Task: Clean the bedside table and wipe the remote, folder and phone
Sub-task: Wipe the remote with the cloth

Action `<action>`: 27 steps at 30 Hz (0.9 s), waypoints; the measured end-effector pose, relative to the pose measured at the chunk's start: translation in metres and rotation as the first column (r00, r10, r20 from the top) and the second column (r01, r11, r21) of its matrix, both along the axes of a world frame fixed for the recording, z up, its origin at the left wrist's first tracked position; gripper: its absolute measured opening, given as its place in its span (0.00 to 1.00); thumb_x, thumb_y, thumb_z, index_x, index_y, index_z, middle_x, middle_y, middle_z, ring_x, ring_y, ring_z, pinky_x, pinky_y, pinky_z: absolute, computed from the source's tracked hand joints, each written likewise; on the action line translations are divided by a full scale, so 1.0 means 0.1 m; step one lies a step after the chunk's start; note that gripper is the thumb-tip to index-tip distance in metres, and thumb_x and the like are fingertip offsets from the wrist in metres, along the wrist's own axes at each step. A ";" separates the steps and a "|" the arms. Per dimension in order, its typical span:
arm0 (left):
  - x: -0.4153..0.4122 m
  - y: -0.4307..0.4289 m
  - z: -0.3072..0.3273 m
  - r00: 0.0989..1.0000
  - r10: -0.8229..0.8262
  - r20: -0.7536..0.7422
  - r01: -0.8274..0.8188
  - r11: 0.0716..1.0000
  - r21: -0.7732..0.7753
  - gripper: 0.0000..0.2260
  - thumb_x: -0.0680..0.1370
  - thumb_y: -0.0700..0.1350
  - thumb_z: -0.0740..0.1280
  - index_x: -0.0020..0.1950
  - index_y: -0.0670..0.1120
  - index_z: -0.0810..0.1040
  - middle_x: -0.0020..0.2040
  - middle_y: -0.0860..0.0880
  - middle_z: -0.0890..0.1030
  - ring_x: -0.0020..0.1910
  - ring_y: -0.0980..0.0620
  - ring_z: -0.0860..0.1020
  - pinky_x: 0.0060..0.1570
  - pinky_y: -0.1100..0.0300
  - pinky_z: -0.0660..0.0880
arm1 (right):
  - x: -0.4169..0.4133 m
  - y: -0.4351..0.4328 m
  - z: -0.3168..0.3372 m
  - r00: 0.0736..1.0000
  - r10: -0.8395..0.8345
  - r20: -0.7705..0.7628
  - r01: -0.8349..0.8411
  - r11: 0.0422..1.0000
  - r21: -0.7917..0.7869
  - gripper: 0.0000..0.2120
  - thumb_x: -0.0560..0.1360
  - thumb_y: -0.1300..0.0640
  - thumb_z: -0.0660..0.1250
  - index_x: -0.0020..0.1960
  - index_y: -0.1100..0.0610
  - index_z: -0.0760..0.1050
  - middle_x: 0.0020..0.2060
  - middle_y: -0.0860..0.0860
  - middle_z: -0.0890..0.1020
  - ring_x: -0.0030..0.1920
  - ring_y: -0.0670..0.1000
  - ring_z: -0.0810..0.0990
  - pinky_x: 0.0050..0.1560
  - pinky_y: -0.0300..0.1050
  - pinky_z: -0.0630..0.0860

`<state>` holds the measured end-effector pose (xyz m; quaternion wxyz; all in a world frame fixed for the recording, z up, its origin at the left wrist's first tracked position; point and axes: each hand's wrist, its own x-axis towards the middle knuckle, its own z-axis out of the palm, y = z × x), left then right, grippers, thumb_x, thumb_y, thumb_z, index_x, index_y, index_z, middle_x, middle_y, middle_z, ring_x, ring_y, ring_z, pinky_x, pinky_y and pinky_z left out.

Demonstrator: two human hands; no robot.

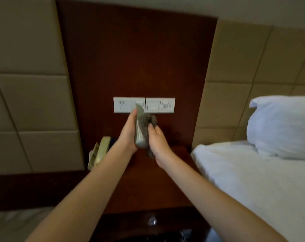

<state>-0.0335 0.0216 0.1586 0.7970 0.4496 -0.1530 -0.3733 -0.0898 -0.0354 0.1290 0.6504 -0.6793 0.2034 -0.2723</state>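
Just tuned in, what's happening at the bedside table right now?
A person is holding a slim grey object, probably the remote, upright in the left hand above the bedside table. The right hand presses a grey cloth against its side, wiping it. A beige object, too blurred to identify, sits at the table's left edge. The bed with its white pillow lies to the right.

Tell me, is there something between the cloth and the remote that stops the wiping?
Nothing visible does. The left hand holds the remote upright above the bedside table, and the right hand presses the grey cloth directly against its side.
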 end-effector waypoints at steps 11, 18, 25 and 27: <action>0.41 -0.99 -1.35 1.000 0.027 -0.013 -0.015 0.842 0.539 0.17 0.77 0.55 0.65 0.58 0.44 0.69 0.43 0.46 0.76 0.39 0.50 0.76 0.47 0.54 0.75 | -0.53 -1.36 -1.73 0.784 -0.345 -0.516 -0.020 0.817 -0.576 0.19 0.83 0.50 0.52 0.69 0.57 0.66 0.58 0.57 0.79 0.56 0.59 0.78 0.51 0.50 0.74; 0.56 -2.16 -2.16 0.969 -0.188 0.158 0.003 0.653 0.757 0.16 0.78 0.46 0.66 0.61 0.41 0.67 0.53 0.42 0.74 0.52 0.45 0.74 0.54 0.51 0.72 | -0.58 -2.01 -2.55 0.571 -0.329 -0.752 -0.607 0.449 -0.656 0.25 0.83 0.50 0.44 0.78 0.57 0.48 0.76 0.56 0.57 0.77 0.56 0.53 0.75 0.55 0.47; 0.85 -3.21 -2.57 0.821 -0.211 0.530 -0.329 0.585 0.741 0.25 0.75 0.49 0.69 0.64 0.39 0.63 0.61 0.41 0.75 0.59 0.42 0.76 0.52 0.54 0.73 | 0.01 -2.63 -2.75 0.661 -0.367 -0.655 -0.477 0.468 -0.744 0.27 0.82 0.45 0.41 0.78 0.55 0.52 0.76 0.55 0.58 0.77 0.54 0.52 0.75 0.55 0.45; 0.97 -3.46 -2.58 0.761 -0.243 0.601 -0.389 0.569 0.724 0.26 0.74 0.50 0.69 0.65 0.40 0.63 0.63 0.41 0.72 0.62 0.41 0.74 0.58 0.50 0.73 | 0.18 -2.82 -2.74 0.662 -0.400 -0.633 -0.440 0.477 -0.761 0.25 0.83 0.47 0.44 0.77 0.54 0.53 0.76 0.55 0.58 0.77 0.54 0.52 0.75 0.55 0.45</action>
